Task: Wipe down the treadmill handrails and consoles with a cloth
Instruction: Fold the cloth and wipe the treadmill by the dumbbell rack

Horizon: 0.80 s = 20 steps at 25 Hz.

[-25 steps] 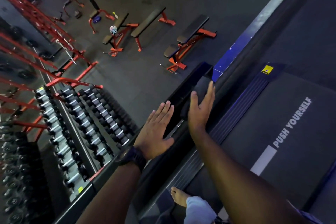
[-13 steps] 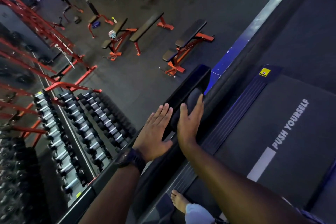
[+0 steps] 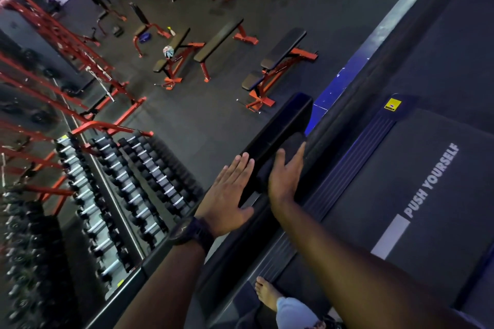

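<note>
One treadmill deck marked PUSH YOURSELF filled the right side, its black handrail running along the left edge above the gym floor. Both hands were flat, fingers straight: left hand empty beside the rail's outer face, right hand pressing a dark cloth onto the rail top.

Beyond the handrail bare floor is running to the benches. The dumbbell rack is crowding the handrail's outer side; the treadmill belt is lying open on its inner side.
</note>
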Tool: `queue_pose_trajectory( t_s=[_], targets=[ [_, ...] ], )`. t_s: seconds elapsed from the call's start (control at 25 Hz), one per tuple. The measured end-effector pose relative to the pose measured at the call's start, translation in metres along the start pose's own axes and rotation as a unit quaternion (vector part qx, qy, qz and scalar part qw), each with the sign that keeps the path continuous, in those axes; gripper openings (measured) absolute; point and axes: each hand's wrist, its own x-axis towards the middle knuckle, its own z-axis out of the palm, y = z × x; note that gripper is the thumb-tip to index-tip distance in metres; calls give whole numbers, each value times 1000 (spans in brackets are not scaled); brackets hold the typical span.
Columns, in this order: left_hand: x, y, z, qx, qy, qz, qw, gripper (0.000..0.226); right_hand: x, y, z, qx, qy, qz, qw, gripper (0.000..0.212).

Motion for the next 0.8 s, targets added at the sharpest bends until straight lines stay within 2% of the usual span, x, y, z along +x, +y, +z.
queue_pose_trajectory(
  t_s=[0.04,0.16,0.24,0.32,0.4,0.48,0.56,0.6,0.64,0.76,0.8],
  targets=[
    [-2,-1,0,1,-1,2,1000,96,-19,0,5,-11,-20,2,1000,68],
    [-4,-3,-1,-4,-2,2,1000,96,-27,-2,7,-5,0,-105,994,70],
    [-8,-4,0,-2,1,1,1000,97,1,-2,4,6,17,-48,999,70],
    [-14,-6,2,1,0,-6,1000,98,-14,2,8,-1,-10,1,1000,70],
    [-17,-8,3,-5,0,-12,1000,99,-42,-2,11,-24,-21,-71,997,71],
    [-17,-7,2,-11,-2,-14,1000,97,-23,-2,6,-23,-5,-141,990,69],
    [-18,-6,2,-13,7,-17,1000,97,-4,0,3,-6,10,-49,999,66],
    [-19,-6,3,-13,10,-20,1000,97,-9,2,5,-5,-6,6,1000,67],
    [-21,-7,4,-15,13,-21,1000,97,-25,2,8,-13,-24,19,999,68],
    [-23,-10,5,-25,9,-18,999,97,-45,-1,11,-16,-5,-124,992,69],
    [-24,-11,6,-21,8,-18,1000,98,-29,0,10,-8,7,-121,993,68]
  ],
)
